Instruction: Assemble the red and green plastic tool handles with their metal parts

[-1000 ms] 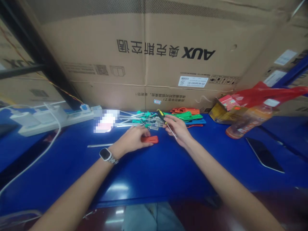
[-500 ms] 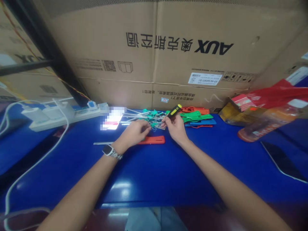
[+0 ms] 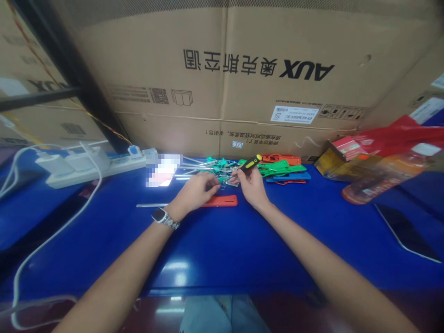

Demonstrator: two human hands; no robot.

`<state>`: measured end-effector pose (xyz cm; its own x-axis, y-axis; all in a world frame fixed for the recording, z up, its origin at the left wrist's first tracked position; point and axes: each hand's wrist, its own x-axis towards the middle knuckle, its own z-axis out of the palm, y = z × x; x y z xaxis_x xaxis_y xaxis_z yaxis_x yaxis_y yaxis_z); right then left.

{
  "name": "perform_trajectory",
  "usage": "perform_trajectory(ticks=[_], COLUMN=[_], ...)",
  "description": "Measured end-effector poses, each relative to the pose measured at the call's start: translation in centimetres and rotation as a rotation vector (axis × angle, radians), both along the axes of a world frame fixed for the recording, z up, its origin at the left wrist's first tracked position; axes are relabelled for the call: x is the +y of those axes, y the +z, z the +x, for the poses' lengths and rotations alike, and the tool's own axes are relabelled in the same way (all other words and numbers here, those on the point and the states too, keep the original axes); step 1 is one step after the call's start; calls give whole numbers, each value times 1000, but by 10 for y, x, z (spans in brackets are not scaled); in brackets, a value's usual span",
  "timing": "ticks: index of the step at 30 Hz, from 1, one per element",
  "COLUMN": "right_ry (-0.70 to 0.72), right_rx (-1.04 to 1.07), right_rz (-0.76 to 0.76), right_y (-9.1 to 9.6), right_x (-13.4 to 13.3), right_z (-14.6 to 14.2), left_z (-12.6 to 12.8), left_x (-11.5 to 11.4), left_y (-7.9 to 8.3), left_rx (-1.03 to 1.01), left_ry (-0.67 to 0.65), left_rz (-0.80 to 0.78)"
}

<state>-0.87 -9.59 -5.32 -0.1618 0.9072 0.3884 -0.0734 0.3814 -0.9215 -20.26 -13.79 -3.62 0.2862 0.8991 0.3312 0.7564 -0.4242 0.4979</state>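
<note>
A small screwdriver (image 3: 250, 163) with a black and yellow handle is held just behind and above the red slotted strip (image 3: 224, 201), tilted, handle up and to the right, shaft pointing down to the left; the right hand (image 3: 252, 187) is closed around the lower handle and shaft, its fingers pinching the tool; the left hand (image 3: 196, 190) is met at the tip end, its fingers curled and pressed together, though whether something small is pinched there cannot be told. The tool is judged light and stiff, with a thin, smooth steel shaft that would slip and roll between the fingers; the ribbed handle is judged the surer place to be gripped, with the shaft steadied near the tip. The strip itself lies flat on the blue tabletop (image 3: 222, 249), partly under the left hand, and looks like thin rigid plastic. Behind the strip a tangle of green-handled metal pins (image 3: 211, 167) is heaped; behind and to its right, green, orange and blue strips (image 3: 284, 169) are stacked; to its left a bare metal rod (image 3: 152, 205) lies; further left a white power strip (image 3: 86, 166) is seen; far to its right a dark phone (image 3: 405, 231) rests; behind all, a large cardboard box (image 3: 243, 92) stands.
</note>
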Motion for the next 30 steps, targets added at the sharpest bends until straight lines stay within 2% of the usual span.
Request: perform_trajectory(ticks=[6, 14, 30], right_ry=[-27, -14, 15], right_rx=[115, 208, 55], right_rz=[-66, -88, 26], right_y=[17, 26, 20], right_x=[-14, -22, -28], right_z=[0, -3, -1], left_z=[9, 17, 20], left_x=[-4, -4, -7], left_y=[4, 1, 2], left_rx=[-192, -325, -79], left_ry=[97, 95, 69], left_rz=[-17, -120, 4])
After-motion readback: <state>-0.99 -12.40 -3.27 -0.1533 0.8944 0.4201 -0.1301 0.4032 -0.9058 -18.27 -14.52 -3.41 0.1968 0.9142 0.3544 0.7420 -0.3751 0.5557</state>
